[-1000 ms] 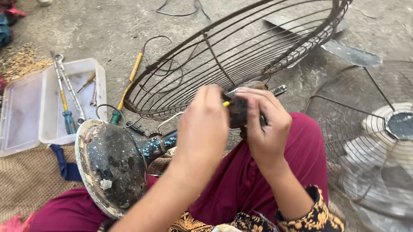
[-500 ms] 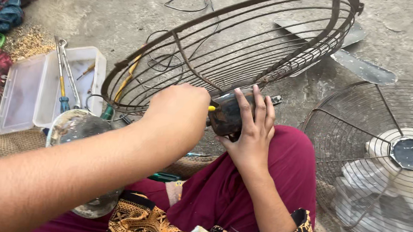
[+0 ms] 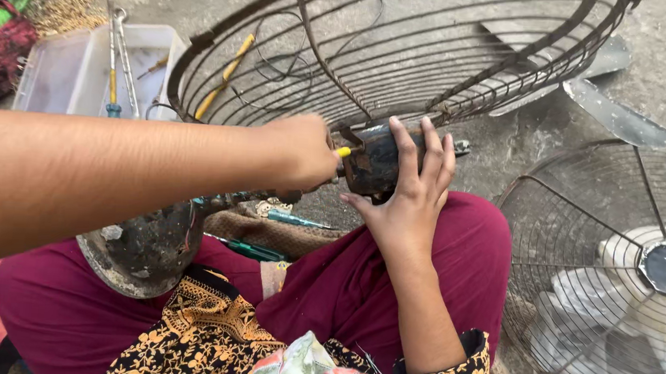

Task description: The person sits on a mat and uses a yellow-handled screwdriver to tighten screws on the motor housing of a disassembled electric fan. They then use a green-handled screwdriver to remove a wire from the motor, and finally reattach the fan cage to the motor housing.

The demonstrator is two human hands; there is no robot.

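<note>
Head view: seated on a concrete floor (image 3: 510, 153), left hand (image 3: 304, 153) closed tight on a yellow-handled screwdriver (image 3: 342, 152), tip set against a dark fan motor (image 3: 373, 160) held over the lap; right hand (image 3: 412, 193) cupping that motor from the far side, fingers (image 3: 431, 151) spread and pressed on its casing. Rusty wire fan guard (image 3: 407, 50) attached behind, second guard (image 3: 611, 272) to the right, clear tool tray (image 3: 65, 71) at left. Apparently mid-turn on a screw; next, steady pressure and a firm brace
</note>
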